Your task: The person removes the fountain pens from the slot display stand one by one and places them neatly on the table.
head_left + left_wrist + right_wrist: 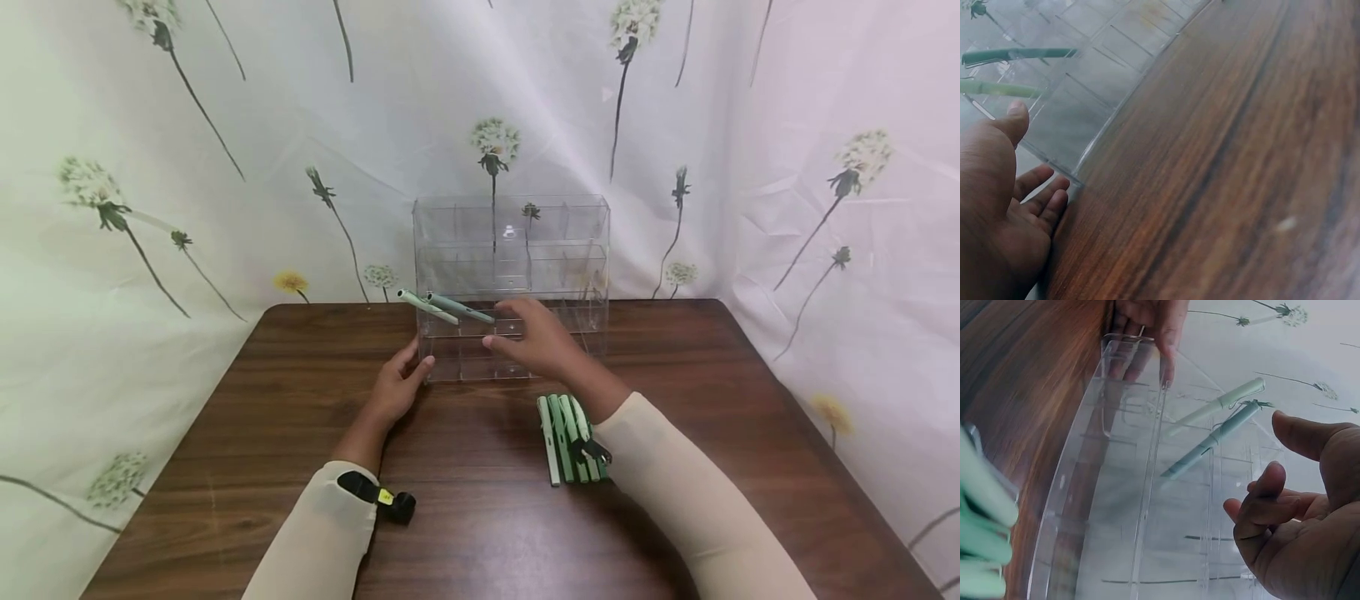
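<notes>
A clear acrylic stepped rack with divided rows stands upright at the table's back. Two capped pens, one pale green and one darker grey-green, lean to the left in a lower row at its left side. My left hand holds the rack's lower left corner, the thumb at the front and the fingers along the side. My right hand hovers before the rack, just right of the darker pen, thumb and fingers apart. Nothing shows between them in the right wrist view.
Several green pens lie side by side on the brown wooden table, partly hidden by the right sleeve. A white curtain with dandelion prints hangs behind the table and on both sides. Black straps with cameras sit on both wrists.
</notes>
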`<action>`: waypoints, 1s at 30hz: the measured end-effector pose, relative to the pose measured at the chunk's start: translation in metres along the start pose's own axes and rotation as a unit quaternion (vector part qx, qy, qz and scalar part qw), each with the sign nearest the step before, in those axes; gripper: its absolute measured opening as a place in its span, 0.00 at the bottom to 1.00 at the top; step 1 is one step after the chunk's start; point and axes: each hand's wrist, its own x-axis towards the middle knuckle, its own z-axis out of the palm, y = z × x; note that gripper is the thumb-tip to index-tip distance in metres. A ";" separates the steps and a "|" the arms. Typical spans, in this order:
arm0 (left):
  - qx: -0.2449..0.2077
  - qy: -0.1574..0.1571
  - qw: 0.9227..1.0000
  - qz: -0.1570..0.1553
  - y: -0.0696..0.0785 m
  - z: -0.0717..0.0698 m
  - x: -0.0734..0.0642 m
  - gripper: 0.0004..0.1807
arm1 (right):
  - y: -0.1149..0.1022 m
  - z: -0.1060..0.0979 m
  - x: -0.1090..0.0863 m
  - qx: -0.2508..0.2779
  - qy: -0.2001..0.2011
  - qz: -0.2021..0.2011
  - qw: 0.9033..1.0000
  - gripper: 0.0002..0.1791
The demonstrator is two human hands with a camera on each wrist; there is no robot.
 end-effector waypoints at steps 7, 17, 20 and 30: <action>-0.004 0.000 1.000 0.007 0.000 0.002 0.002 0.35 | -0.003 0.006 0.011 0.022 0.024 -0.027 0.999 0.35; -0.005 0.008 1.000 -0.001 0.000 0.002 0.000 0.35 | -0.008 0.021 0.033 0.025 0.017 -0.026 0.999 0.34; -0.004 0.007 1.000 0.001 0.000 0.001 -0.001 0.35 | -0.011 0.025 0.039 0.021 0.022 -0.025 0.999 0.33; 0.001 0.001 1.000 -0.010 -0.001 0.001 0.000 0.36 | -0.018 0.035 0.053 -0.005 0.035 -0.013 0.999 0.28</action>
